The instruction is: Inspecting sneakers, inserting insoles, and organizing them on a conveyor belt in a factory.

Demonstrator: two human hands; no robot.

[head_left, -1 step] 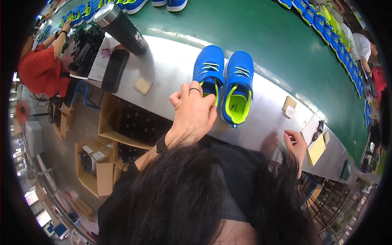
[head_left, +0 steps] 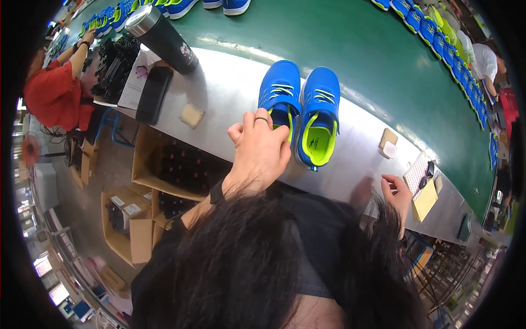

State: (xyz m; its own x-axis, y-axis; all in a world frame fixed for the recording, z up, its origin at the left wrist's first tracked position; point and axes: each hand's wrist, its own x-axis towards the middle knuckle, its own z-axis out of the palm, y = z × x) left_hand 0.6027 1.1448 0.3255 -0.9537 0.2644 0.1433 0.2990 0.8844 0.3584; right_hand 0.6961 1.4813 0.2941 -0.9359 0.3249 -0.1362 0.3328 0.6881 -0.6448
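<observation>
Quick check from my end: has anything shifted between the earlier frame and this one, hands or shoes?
Nothing visibly changed. The left hand is still on the heel of the left blue shoe, the right blue shoe sits beside it touching, and the right hand stays at the near edge of the grey table.

Two bright blue fabric sports shoes with lime-yellow laces and linings stand side by side, touching, upright on the pale grey worktop (head_left: 219,93), toes pointing toward the green belt. The left blue shoe (head_left: 279,88) has its heel opening covered by the left hand (head_left: 260,151). The right blue shoe (head_left: 319,123) shows its lime insole open.
</observation>
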